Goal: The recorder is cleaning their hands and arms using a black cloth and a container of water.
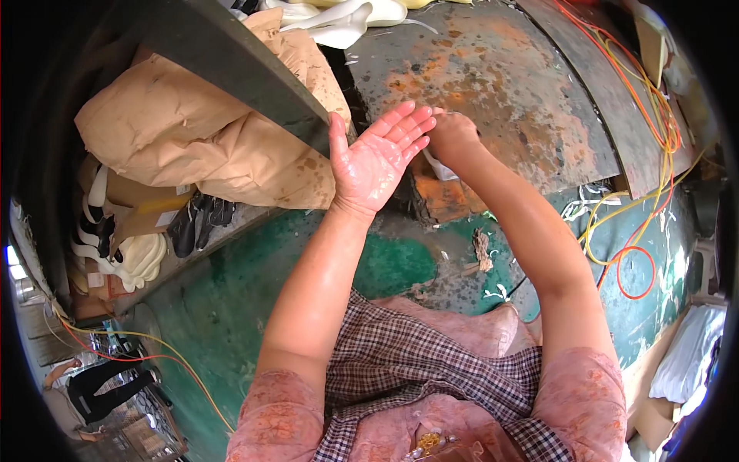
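My left hand (377, 158) is raised palm up, fingers spread and glistening wet, holding nothing. Its fingertips touch my right hand (453, 137), which is curled into a fist just to the right. A small white scrap (437, 165) shows under the right fist; whether the hand grips it I cannot tell. Both hands hover over a rusty, worn metal surface (493, 77). A dark beam (231, 58) runs just left of my left thumb.
Brown paper sacks (200, 138) are stacked at the left, with white and black moulded pieces (127, 246) below them. Orange and yellow cables (639, 231) loop at the right. A green floor (246, 285) lies beneath. Another person (85, 389) stands at the lower left.
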Demonstrator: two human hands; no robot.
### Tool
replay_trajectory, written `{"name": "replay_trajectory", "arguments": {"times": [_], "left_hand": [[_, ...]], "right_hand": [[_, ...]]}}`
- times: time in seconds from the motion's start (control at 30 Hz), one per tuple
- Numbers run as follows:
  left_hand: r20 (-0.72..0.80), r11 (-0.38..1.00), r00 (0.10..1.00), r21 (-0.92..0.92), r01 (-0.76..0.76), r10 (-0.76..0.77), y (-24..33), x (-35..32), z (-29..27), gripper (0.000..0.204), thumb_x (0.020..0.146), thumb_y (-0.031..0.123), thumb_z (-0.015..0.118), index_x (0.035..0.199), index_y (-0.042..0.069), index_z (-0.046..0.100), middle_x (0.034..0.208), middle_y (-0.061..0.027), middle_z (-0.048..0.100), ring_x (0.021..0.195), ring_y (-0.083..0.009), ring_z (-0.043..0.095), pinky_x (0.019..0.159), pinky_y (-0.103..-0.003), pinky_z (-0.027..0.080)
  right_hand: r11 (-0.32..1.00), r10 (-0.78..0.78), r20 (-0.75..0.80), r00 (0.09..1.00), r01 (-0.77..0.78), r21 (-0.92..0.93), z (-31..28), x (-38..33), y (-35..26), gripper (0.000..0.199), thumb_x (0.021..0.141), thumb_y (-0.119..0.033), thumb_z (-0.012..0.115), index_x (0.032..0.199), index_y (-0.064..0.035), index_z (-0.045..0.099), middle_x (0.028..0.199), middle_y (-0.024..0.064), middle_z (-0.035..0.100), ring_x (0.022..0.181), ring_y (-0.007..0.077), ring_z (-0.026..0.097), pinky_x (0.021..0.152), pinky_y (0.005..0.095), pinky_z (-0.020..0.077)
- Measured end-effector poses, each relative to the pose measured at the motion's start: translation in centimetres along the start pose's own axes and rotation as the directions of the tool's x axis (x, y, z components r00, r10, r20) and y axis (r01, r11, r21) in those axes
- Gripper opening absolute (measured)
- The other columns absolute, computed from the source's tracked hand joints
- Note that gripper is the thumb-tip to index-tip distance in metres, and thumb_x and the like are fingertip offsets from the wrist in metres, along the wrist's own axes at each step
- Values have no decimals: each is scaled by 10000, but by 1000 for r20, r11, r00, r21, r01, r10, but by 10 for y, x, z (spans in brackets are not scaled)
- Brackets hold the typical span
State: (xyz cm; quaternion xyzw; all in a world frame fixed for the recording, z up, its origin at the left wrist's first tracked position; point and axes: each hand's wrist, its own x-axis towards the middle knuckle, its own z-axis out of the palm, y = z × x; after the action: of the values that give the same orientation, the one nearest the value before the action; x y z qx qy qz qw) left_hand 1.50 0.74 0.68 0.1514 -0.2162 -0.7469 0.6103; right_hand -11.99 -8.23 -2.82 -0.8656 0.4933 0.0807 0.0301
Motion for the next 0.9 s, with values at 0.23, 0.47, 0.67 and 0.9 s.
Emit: {"name": "replay_trajectory", "arguments": {"times": [0.23,0.47,0.67,0.9], "left_hand": [[-67,999,997,36,-30,33,-1,4,-11,994,821,768,271,1350,-66,384,1386,-260,400,1314,-396,343,1101,-456,259],[-79,1000,997,-4,-14,13,-18,19,-23,841,898,658,265,1348,-40,401,1375,-232,429,1301,-363,374,1096,-442,268],[-253,992,960,74,-103,119,-17,21,-32,719,925,593,329,1303,-7,447,1308,-151,485,1262,-262,408,1078,-376,284],[-232,998,972,-31,-46,37,-27,28,-3,988,844,721,356,1409,-71,184,1445,-194,275,1331,-288,306,1099,-408,266]], "right_hand": [[980,-129,103,986,111,167,8,-1,-5,279,884,-205,462,1012,-51,656,1047,148,663,955,286,653,821,391,511],[937,-143,104,984,101,336,5,35,38,282,817,-161,563,1043,-29,670,1039,177,664,961,316,647,814,403,510],[406,58,-408,911,352,844,-42,-25,7,342,829,-280,635,1042,-13,652,970,189,662,909,312,642,830,383,500],[649,197,-410,891,195,735,-8,18,-4,405,878,-325,531,1013,46,625,977,275,623,965,431,593,863,429,480]]}}
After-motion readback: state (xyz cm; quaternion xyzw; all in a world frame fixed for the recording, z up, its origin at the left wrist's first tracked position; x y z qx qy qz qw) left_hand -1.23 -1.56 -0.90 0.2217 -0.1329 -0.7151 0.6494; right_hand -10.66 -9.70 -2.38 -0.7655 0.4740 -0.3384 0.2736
